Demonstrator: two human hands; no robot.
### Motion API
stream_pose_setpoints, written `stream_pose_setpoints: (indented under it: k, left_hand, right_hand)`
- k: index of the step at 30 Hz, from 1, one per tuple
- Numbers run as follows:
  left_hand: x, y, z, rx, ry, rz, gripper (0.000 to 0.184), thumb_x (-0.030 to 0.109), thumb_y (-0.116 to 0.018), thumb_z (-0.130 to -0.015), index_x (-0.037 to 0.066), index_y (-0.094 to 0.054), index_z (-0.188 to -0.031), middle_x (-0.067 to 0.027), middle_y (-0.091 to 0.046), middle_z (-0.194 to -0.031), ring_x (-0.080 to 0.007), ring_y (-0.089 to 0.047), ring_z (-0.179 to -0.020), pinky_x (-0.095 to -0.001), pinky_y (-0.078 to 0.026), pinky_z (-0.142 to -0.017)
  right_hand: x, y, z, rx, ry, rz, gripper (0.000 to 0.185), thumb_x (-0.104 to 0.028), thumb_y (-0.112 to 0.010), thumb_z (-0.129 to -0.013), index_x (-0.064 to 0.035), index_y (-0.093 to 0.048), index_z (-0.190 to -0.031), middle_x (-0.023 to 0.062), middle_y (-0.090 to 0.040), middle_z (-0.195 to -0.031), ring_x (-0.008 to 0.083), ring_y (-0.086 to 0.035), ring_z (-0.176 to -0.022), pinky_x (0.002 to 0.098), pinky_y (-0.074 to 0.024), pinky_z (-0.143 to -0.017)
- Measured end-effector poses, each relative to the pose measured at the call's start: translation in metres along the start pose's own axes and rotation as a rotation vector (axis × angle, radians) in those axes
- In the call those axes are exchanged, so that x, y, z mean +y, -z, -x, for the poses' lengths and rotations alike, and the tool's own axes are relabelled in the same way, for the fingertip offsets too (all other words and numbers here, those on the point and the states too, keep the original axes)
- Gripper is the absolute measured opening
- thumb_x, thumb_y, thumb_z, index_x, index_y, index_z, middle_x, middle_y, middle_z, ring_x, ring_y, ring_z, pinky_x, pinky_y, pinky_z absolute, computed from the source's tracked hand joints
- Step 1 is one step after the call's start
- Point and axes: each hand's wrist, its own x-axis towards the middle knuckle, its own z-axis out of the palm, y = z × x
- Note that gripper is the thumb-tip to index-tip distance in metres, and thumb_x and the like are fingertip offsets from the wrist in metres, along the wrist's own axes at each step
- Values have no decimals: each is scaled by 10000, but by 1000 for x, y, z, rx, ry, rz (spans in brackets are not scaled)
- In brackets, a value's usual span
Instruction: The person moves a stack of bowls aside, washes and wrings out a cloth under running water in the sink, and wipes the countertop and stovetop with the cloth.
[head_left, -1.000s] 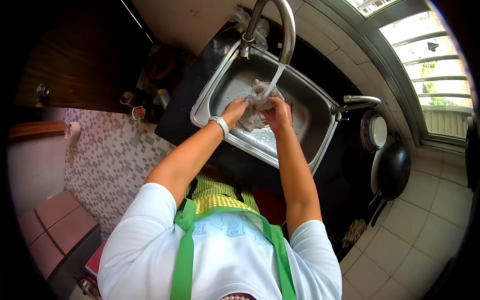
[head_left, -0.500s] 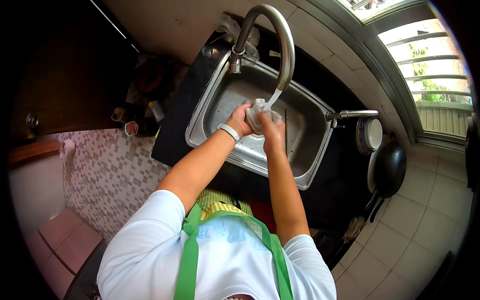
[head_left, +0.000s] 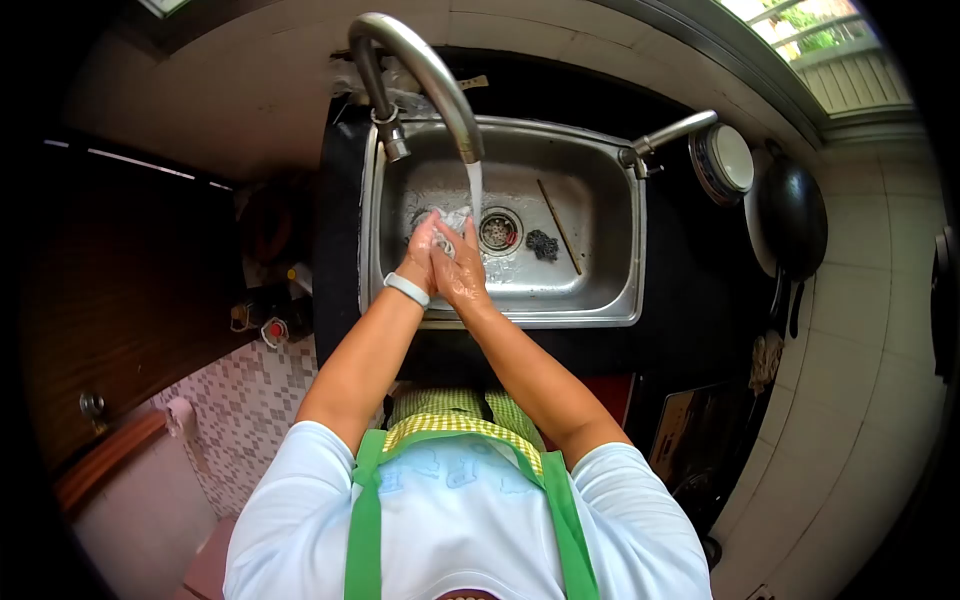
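Over the left part of the steel sink [head_left: 610, 300], both hands are pressed together around a wet, whitish cloth [head_left: 450, 222]. My left hand [head_left: 421, 255], with a pale band on the wrist, grips it from the left. My right hand [head_left: 461, 268] presses on it from the right, fingers pointing up. Much of the cloth is hidden between the palms. Water [head_left: 475, 190] runs from the curved faucet [head_left: 430, 70] just beside my right fingers. In the basin lie a dark scouring pad [head_left: 542, 245] and a thin stick [head_left: 560, 228], right of the drain [head_left: 500, 232].
A second, smaller tap [head_left: 670, 137] rises at the sink's right corner. Stacked bowls [head_left: 722, 163] and a black wok [head_left: 792, 215] stand further right. Bottles [head_left: 275, 328] are at the left, near a dark wooden door [head_left: 120, 300].
The view has turned and shifted. Both hands have moved left in the sink, from under the stream to beside it, and the cloth is bunched smaller. The drain and scouring pad now show.
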Motion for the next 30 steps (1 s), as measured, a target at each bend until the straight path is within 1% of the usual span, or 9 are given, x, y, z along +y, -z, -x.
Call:
stream_pose_setpoints:
  k: [2,4,7,11,14,19,21,25,30]
  left_hand:
    - [-19,10,-6,-356,15,9,482,503,-336,-915,99,-501,-1121,-95,-562,-1072,-272,-522,-1008,-478,-383,-920]
    - [-47,-33,43,-113,-105,-122,336,355,-415,-934,98,-491,-1137,-77,-551,-1073,-236,-530,-975,-416,-397,-922]
    - [-45,-36,42,6,-128,-157,287,291,-475,-918,92,-502,-1123,-82,-559,-1060,-229,-543,-940,-338,-406,-903]
    - [-30,-11,17,242,-670,-1072,259,196,-549,-825,-10,-555,-980,-161,-569,-985,-293,-555,-934,-360,-424,-828]
    - [-34,-30,45,160,-1046,-2018,219,40,-532,-718,-60,-538,-913,-234,-534,-931,-398,-524,-873,-421,-436,-787]
    - [-9,-15,62,-243,-1121,-1992,335,-15,-488,-747,-44,-535,-1077,-216,-541,-1091,-351,-533,-999,-354,-434,-858]
    - [12,17,38,132,-738,-1175,410,75,-519,-810,32,-483,-1216,-153,-461,-1279,-266,-455,-1170,-393,-367,-949]
    - [10,-23,37,360,-112,-140,617,403,-610,-793,158,-397,-1318,-126,-266,-1420,-432,-126,-1292,-633,-105,-1005]
    - [4,-11,-11,8,-32,-204,532,376,-602,-803,127,-438,-1244,-148,-418,-1286,-351,-345,-1207,-553,-278,-983]
  right_hand:
    - [17,3,-21,109,7,-12,382,-308,-535,-819,-118,-573,-1148,267,-458,-1235,405,-410,-1182,382,-340,-985]
    - [36,25,-65,35,-367,-65,392,-302,-517,-824,-55,-555,-1126,273,-540,-1112,416,-497,-1066,398,-392,-924]
    - [54,42,-70,95,-92,-73,324,-261,-535,-827,-29,-586,-1048,233,-604,-992,361,-576,-942,372,-438,-836]
    - [48,83,-49,-43,295,272,356,-176,-577,-779,-7,-556,-1091,201,-579,-1087,315,-568,-982,364,-444,-854]
    - [29,84,-37,-414,-23,-249,379,-58,-599,-712,0,-537,-1082,141,-588,-1023,241,-569,-982,331,-493,-774]
    - [39,79,-44,-254,-160,-420,410,55,-561,-666,2,-524,-1071,80,-587,-908,178,-582,-837,280,-496,-674]
    - [37,84,-39,-290,-138,-626,438,66,-545,-665,22,-506,-1099,73,-594,-925,166,-578,-814,285,-471,-746]
    - [17,94,-28,-442,-117,-814,509,64,-543,-670,28,-458,-1171,107,-559,-1053,191,-559,-943,310,-460,-813]
    - [-3,121,-20,-564,-153,-1004,441,-105,-640,-742,6,-507,-1147,116,-523,-1119,203,-532,-1003,318,-436,-865]
